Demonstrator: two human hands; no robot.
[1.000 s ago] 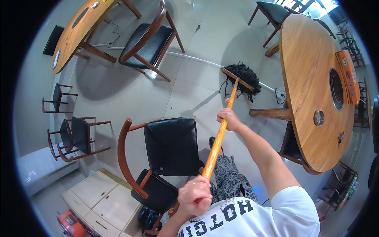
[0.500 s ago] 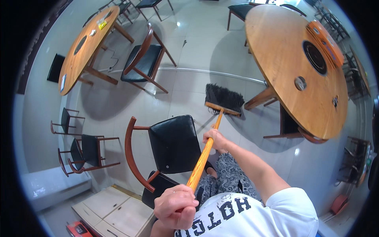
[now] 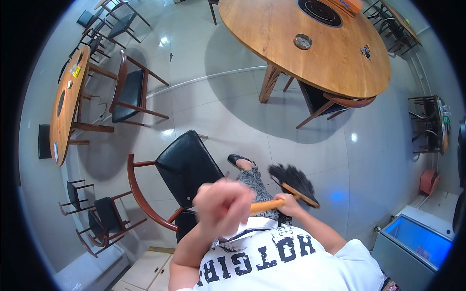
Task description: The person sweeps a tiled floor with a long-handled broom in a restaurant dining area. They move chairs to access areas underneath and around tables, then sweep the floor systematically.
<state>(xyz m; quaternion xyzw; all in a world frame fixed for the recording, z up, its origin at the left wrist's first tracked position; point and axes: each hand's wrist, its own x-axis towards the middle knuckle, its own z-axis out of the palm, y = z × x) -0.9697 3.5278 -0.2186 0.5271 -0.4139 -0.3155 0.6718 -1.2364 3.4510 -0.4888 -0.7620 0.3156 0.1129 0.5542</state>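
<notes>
Two-Handed Hold on a Broom (image 3: 266, 206)

The person's left hand (image 3: 224, 208), blurred, has its grip closed in a fist at the handle's upper end; the right hand (image 3: 290, 204) has its grip wrapped around the handle close to the head. The broom slants across the front of the body, its black bristles (image 3: 295, 180) just beside the right leg; whether they touch the floor (image 3: 233, 116) cannot be told. A black-seated chair (image 3: 188, 162) stands to the left. Ahead, a round table (image 3: 262, 34) carries a dish (image 3: 303, 42).
</notes>
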